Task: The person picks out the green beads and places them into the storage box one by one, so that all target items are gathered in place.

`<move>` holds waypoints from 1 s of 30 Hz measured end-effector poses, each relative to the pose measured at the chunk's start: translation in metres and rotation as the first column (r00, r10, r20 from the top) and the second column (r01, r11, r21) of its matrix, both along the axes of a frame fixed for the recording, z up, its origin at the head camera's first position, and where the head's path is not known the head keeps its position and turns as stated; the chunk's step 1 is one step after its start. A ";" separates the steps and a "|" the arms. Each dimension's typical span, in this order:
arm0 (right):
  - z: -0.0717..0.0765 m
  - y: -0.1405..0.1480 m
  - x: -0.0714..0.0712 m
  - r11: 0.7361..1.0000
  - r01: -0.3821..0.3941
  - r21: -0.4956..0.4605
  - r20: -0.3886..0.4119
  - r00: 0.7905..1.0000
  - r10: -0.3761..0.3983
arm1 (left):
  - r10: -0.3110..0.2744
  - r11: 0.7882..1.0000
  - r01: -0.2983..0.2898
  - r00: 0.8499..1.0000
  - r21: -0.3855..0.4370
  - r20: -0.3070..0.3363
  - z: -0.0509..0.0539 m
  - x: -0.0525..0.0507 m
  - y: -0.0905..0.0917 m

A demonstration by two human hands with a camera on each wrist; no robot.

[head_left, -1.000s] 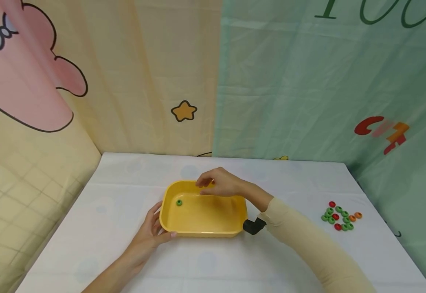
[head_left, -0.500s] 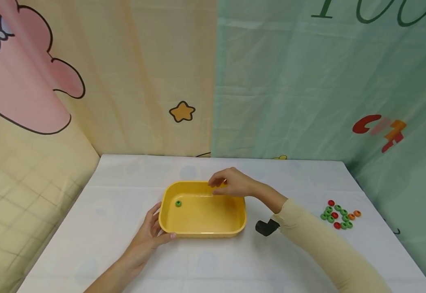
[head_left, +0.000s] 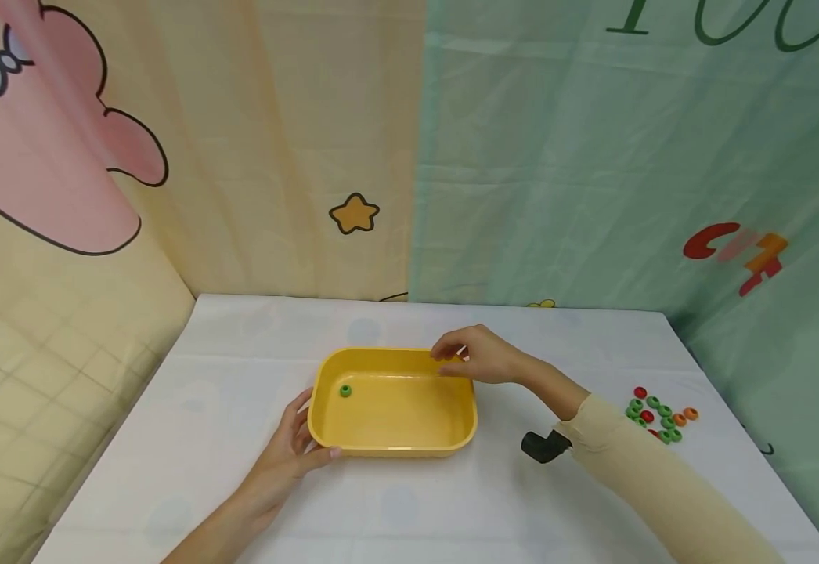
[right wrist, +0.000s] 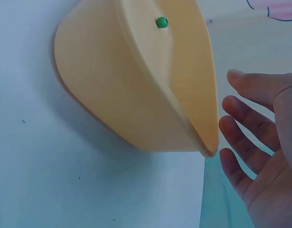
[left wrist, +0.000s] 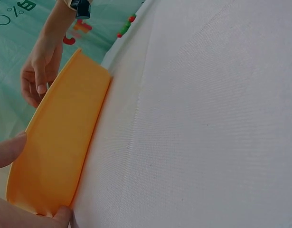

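Observation:
A yellow tray [head_left: 391,415] stands on the white table, with one green bead [head_left: 345,390] inside near its left end. My left hand [head_left: 284,454] grips the tray's left end, thumb at the front rim and fingers around the side. Above the tray's back right corner hovers my right hand [head_left: 483,356], its fingers loosely bent and holding nothing. In the right wrist view the fingers of my right hand [right wrist: 259,128] are spread beside the tray [right wrist: 112,76], apart from its rim, and the green bead [right wrist: 162,22] shows inside.
A loose group of red, green and orange beads [head_left: 667,422] lies at the right of the table [head_left: 409,509], partly behind my right sleeve. A black device [head_left: 545,447] sticks out at the right wrist. Printed curtains [head_left: 557,157] hang behind the table.
My right hand has moved to the right, from over the tray's back middle to its back right corner. The sleeve now covers part of the bead group. My left hand has stayed on the tray.

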State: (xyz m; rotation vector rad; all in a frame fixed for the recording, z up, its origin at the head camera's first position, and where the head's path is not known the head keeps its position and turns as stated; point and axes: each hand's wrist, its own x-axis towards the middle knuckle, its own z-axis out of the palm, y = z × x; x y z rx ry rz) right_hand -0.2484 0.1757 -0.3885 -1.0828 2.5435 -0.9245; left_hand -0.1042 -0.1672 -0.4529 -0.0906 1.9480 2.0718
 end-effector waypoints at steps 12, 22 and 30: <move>-0.002 0.033 0.014 0.998 0.065 -0.005 0.000 0.998 -0.065 | 0.001 1.000 -0.001 1.000 -0.009 -0.005 0.000 0.000 0.003; -0.004 0.051 0.019 0.995 0.102 0.003 0.000 0.995 -0.102 | 0.003 1.000 -0.003 1.000 -0.015 -0.008 0.002 0.001 0.003; -0.005 0.073 0.025 0.991 0.135 -0.018 0.001 0.991 -0.135 | 0.004 1.000 -0.005 1.000 -0.012 -0.023 0.003 0.002 0.001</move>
